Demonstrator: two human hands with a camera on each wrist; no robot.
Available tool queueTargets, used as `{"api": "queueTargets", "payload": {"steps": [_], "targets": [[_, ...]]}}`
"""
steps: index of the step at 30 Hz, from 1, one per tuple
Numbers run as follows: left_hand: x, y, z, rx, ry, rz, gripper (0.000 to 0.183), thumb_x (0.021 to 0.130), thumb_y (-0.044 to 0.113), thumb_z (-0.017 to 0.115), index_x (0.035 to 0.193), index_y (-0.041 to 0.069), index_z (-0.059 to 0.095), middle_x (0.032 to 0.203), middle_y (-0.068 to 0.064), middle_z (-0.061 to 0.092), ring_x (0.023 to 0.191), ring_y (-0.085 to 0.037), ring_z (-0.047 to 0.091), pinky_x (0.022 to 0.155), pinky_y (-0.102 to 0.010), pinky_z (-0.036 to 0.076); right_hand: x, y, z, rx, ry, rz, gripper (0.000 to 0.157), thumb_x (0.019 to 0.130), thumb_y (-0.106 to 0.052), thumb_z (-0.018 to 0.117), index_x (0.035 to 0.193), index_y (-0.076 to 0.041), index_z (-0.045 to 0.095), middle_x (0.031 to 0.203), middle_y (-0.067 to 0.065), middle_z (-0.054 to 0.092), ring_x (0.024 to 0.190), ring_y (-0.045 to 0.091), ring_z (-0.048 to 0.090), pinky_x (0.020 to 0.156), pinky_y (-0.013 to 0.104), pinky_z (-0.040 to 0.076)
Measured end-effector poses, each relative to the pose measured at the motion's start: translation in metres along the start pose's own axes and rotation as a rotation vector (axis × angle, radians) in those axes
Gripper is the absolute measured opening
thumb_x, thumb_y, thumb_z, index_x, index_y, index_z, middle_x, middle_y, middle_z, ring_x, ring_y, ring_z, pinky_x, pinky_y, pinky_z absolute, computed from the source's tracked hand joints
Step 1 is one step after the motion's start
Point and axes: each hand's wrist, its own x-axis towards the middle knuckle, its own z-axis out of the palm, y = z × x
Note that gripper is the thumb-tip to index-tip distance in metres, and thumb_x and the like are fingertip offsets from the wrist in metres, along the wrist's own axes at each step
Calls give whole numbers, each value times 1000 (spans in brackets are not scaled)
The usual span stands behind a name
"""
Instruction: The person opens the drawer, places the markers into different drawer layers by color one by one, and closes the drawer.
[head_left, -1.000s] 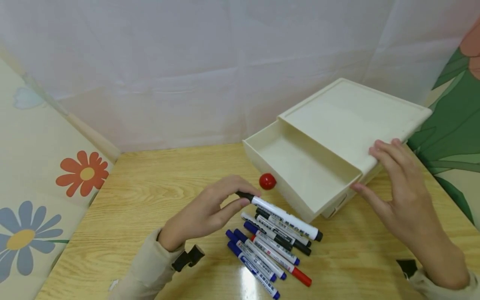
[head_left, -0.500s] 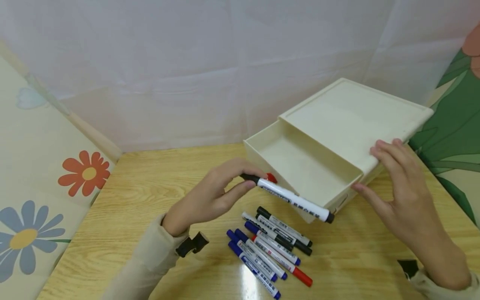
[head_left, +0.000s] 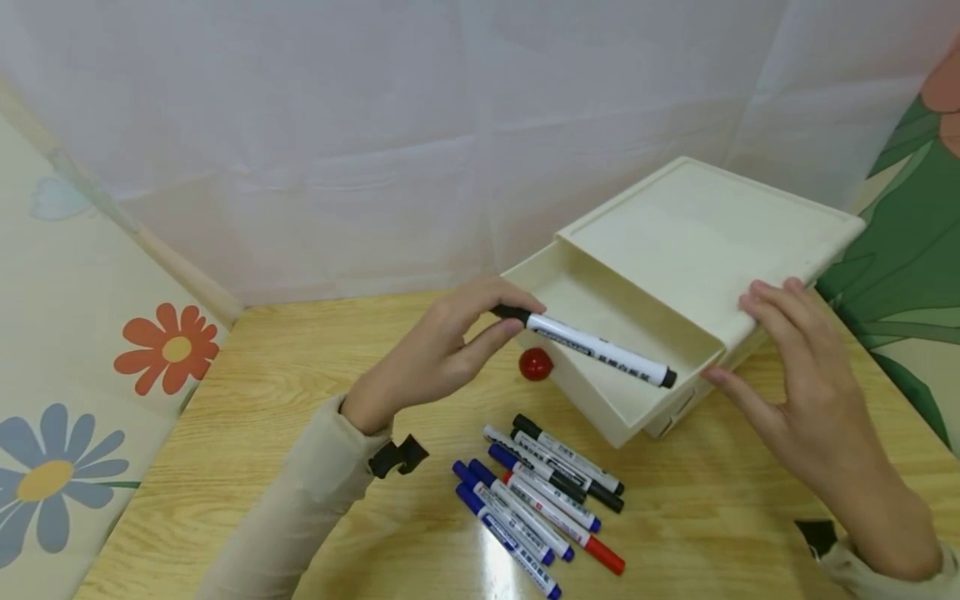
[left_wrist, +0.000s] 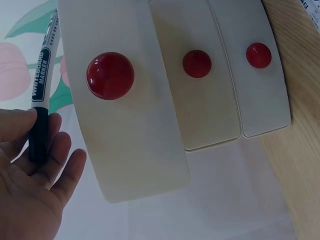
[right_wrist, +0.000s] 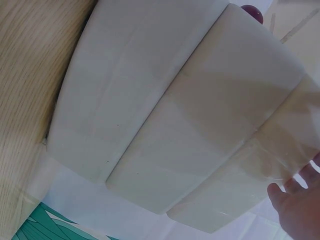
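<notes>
My left hand [head_left: 442, 346] pinches a white whiteboard marker [head_left: 600, 348] by its black cap, between thumb and fingers. The marker hangs slanted over the pulled-out top drawer [head_left: 577, 387] of a cream drawer box [head_left: 712, 225]. In the left wrist view the marker [left_wrist: 44, 70] stands beside the drawer's front, with its cap in the fingers. The red round knob [head_left: 536, 364] of that drawer shows just below the left hand. My right hand [head_left: 810, 392] rests on the box's near top edge, fingers extended and thumb by the drawer's corner.
Several blue, black and red markers [head_left: 551, 508] lie in a loose group on the wooden table [head_left: 300, 375], in front of the box. Two lower drawers with red knobs [left_wrist: 197, 64] are pushed in. A white cloth [head_left: 337, 167] hangs behind.
My left hand has lifted the marker from above the marker group, up and rightward, to over the drawer. My right hand stays on the box.
</notes>
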Motion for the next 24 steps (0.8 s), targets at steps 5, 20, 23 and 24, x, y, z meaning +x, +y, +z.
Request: {"api": "queueTargets", "payload": {"steps": [5, 20, 23, 24], "targets": [[7, -3, -1, 23, -20, 3, 23, 99, -1, 55, 121, -3, 61, 113, -11, 67, 101, -16, 63, 91, -26, 53, -1, 0, -1, -8, -10, 0, 86, 95, -63, 46, 129, 16, 51, 134, 35, 49, 143, 41, 35, 126, 39, 22], [28, -5, -4, 106, -184, -115, 24, 102, 10, 53, 123, 4, 63, 118, -5, 68, 108, -13, 61, 95, -26, 50, 0, 0, 0, -2, -3, 7, 86, 94, -63, 48, 129, 15, 51, 134, 35, 50, 143, 41, 36, 126, 39, 22], [32, -5, -2, 117, -218, -127, 23, 102, 9, 52, 121, 6, 64, 116, -4, 67, 107, -11, 60, 94, -23, 50, 0, 0, 0, -1, -2, 10, 86, 94, -63, 48, 129, 15, 52, 134, 35, 50, 143, 40, 36, 126, 39, 22], [34, -5, -1, 121, -226, -130, 23, 101, 8, 52, 121, 6, 64, 116, -3, 67, 107, -11, 60, 94, -23, 50, 0, 0, 0, 0, -1, 9, 86, 94, -63, 48, 129, 15, 52, 134, 35, 50, 143, 40, 36, 126, 39, 22]]}}
